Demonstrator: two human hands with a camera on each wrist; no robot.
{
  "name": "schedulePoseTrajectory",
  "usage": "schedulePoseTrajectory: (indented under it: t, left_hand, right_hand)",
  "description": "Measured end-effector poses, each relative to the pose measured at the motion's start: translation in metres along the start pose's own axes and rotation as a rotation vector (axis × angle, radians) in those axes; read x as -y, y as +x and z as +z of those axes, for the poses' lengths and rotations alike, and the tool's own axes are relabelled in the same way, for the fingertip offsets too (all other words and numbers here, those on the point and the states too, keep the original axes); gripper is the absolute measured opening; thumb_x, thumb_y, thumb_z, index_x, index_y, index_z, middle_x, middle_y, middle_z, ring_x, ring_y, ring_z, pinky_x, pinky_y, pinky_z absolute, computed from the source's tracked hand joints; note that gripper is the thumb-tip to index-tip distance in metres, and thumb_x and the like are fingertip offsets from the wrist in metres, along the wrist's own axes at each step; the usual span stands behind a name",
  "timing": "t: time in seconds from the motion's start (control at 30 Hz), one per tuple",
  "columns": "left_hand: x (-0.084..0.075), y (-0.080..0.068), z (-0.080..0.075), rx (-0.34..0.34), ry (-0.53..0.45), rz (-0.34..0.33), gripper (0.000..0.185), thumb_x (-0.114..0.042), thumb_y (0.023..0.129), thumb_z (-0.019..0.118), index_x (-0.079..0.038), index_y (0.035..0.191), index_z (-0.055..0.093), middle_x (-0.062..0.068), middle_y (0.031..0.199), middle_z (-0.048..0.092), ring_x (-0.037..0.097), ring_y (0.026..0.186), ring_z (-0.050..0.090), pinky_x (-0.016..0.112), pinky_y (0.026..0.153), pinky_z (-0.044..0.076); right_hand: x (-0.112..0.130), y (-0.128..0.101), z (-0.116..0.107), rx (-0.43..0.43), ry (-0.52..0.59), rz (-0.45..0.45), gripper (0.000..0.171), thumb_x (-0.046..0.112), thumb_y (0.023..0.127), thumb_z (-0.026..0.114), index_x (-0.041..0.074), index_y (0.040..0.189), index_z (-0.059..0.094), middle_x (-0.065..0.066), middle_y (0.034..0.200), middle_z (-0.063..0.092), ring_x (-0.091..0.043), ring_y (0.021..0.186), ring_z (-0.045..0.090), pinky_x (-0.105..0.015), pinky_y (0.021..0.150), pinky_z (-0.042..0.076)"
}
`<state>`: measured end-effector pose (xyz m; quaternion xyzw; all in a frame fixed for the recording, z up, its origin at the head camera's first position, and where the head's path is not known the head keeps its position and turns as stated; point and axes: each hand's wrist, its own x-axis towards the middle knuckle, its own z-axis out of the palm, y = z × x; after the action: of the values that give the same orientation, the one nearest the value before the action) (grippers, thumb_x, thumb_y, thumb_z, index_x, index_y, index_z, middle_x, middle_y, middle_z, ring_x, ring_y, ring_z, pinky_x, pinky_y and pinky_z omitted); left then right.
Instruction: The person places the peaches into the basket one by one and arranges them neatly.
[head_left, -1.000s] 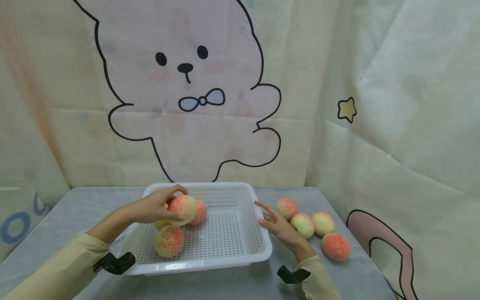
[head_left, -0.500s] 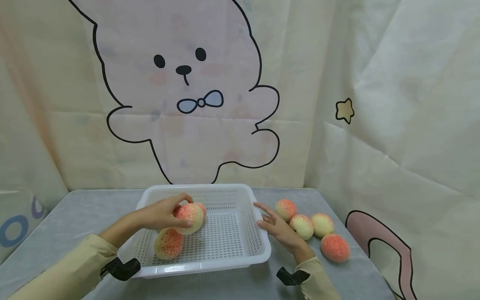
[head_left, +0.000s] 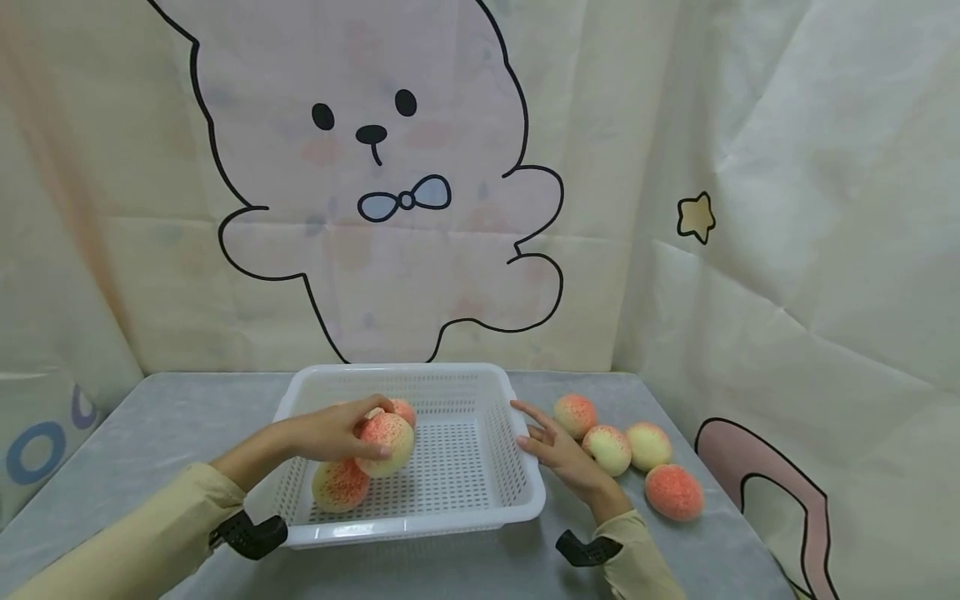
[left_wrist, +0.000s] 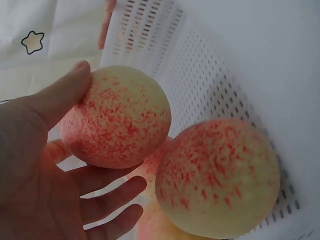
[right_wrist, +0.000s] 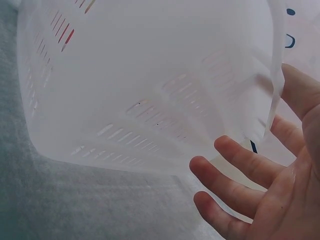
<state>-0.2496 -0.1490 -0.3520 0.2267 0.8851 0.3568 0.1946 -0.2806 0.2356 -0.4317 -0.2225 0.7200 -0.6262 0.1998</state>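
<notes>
The left hand (head_left: 330, 429) holds a speckled peach (head_left: 386, 444) inside the white basket (head_left: 480, 512) — thumb on top, fingers (left_wrist: 112, 197) curled beneath. Just below those fingers a second peach (head_left: 341, 485) lies on the perforated floor; a third (head_left: 405, 411) shows beyond the fingertips. The right hand (head_left: 558, 450) rests against the basket's outer right wall, fingers (right_wrist: 235, 170) spread and straight. Past them, four loose peaches (head_left: 607, 448) sit clustered on the grey bench (head_left: 150, 417) — nothing lies between. No readable writing anywhere.
</notes>
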Motion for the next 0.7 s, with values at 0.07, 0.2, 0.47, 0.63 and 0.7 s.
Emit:
schedulePoseTrajectory:
  t: [0.07,0.2,0.47,0.63,0.7]
  left_hand:
    - [-0.001,0.003,-0.002,0.012,-0.004,0.003,0.057,-0.033,0.092,0.075,-0.016,0.138,0.047,0.011,0.119,0.064,0.024,0.107,0.063,0.048,0.085,0.059]
    - [-0.003,0.011,-0.005,0.034,0.012,0.017,0.053,-0.029,0.093,0.074,-0.016,0.137,0.048,0.011,0.118,0.063,0.024,0.106,0.063,0.047,0.085,0.058]
    - [-0.003,0.021,-0.006,0.081,0.134,-0.007,0.056,-0.032,0.092,0.074,-0.016,0.14,0.051,0.011,0.126,0.062,0.029,0.114,0.061,0.058,0.094,0.053]
    - [-0.004,0.026,-0.006,0.137,0.16,-0.024,0.055,-0.03,0.093,0.074,-0.016,0.141,0.051,0.013,0.133,0.058,0.032,0.12,0.058,0.062,0.101,0.049]
    - [-0.005,0.027,-0.005,0.159,0.167,-0.05,0.055,-0.031,0.093,0.073,-0.018,0.142,0.051,0.014,0.137,0.056,0.032,0.122,0.056,0.062,0.103,0.047]
  right_hand:
    - [-0.001,0.0,-0.001,0.011,0.011,-0.006,0.066,0.019,0.107,0.051,0.019,0.163,0.015,-0.027,0.157,0.039,-0.013,0.12,0.064,-0.032,0.096,0.054]
    - [-0.004,0.0,-0.002,0.019,0.028,-0.011,0.066,0.017,0.107,0.05,0.017,0.163,0.014,-0.03,0.155,0.04,-0.013,0.118,0.065,-0.033,0.096,0.054]
    - [-0.005,0.0,-0.001,0.02,0.034,-0.018,0.065,0.016,0.107,0.05,0.02,0.163,0.016,-0.029,0.156,0.039,-0.011,0.119,0.064,-0.033,0.097,0.054]
    - [-0.004,0.001,-0.002,0.022,0.028,-0.02,0.066,0.018,0.107,0.05,0.02,0.163,0.016,-0.028,0.157,0.039,-0.011,0.12,0.064,-0.034,0.097,0.054]
    - [-0.003,0.001,-0.003,0.022,0.028,-0.016,0.066,0.018,0.107,0.051,0.021,0.163,0.016,-0.028,0.157,0.039,-0.012,0.12,0.063,-0.034,0.097,0.054]
